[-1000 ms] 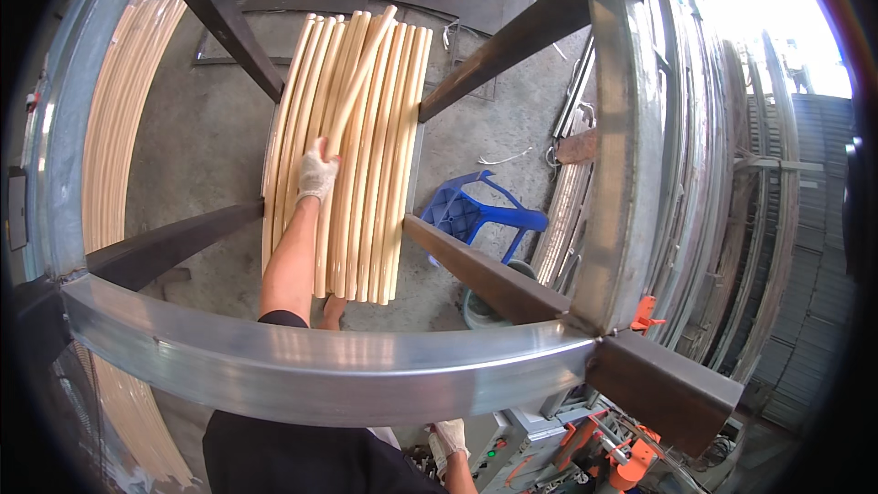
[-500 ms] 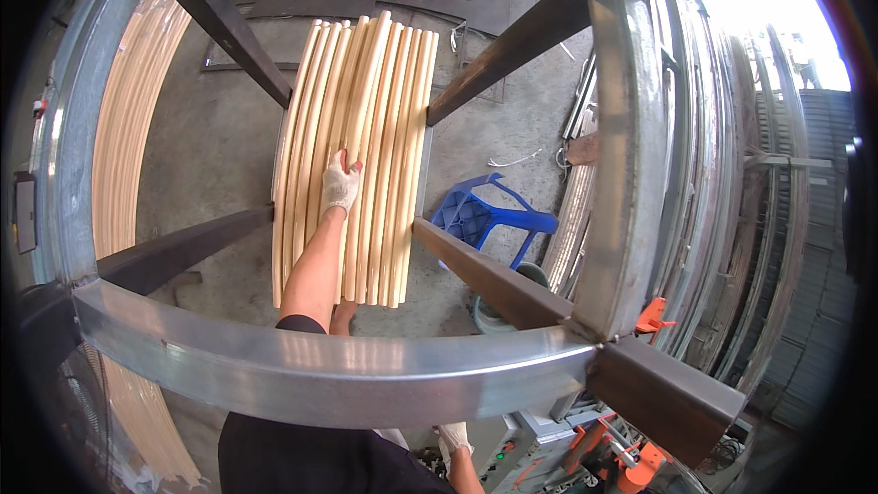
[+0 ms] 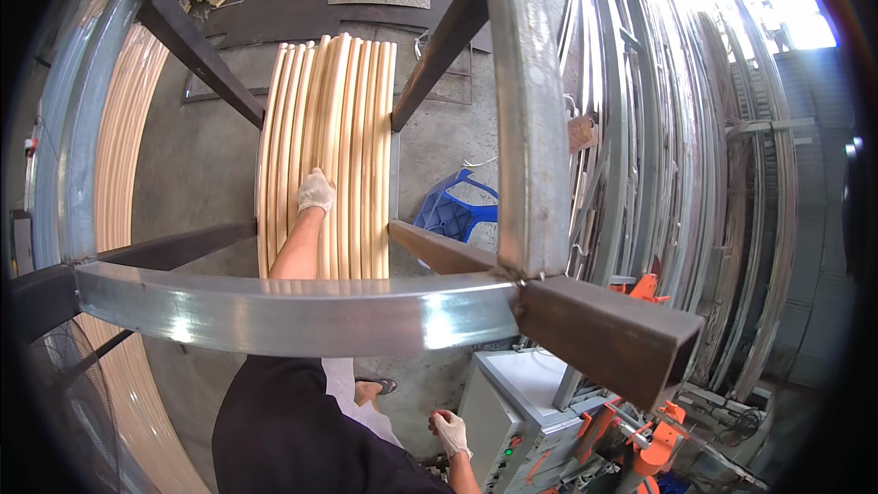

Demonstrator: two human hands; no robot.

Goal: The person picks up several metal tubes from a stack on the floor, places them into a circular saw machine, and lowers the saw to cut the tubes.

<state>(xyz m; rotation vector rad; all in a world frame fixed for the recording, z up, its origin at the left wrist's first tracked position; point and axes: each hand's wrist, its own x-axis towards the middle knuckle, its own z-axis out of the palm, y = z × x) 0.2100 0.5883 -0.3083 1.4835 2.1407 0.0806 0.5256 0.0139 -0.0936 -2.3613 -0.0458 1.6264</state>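
My left hand (image 3: 316,190), in a white glove that leaves the fingertips bare, is closed around one of several pale yellow, glossy rods (image 3: 368,155). They lie side by side in a row, pointing away from me. A rod near the middle of the row reaches a little beyond its neighbours at the far end. A metal frame bar hides the rods' near ends. My right hand (image 3: 448,433), gloved the same way, hangs low by a grey control box (image 3: 489,402). Its fingers are curled in, and no object shows in them.
A welded frame of steel square tube (image 3: 302,316) surrounds the rods, its near bar crossing over my left arm. A blue plastic stool (image 3: 453,206) lies right of the rods. Long pale strips (image 3: 128,146) are stacked at left, metal profiles (image 3: 631,128) at right. Orange clamps (image 3: 663,444) stand lower right.
The whole view has shifted, and the frame and rods sit further left. My left hand's fingers look more closed on the rod. My right hand shows more fully, with its fingers curled.
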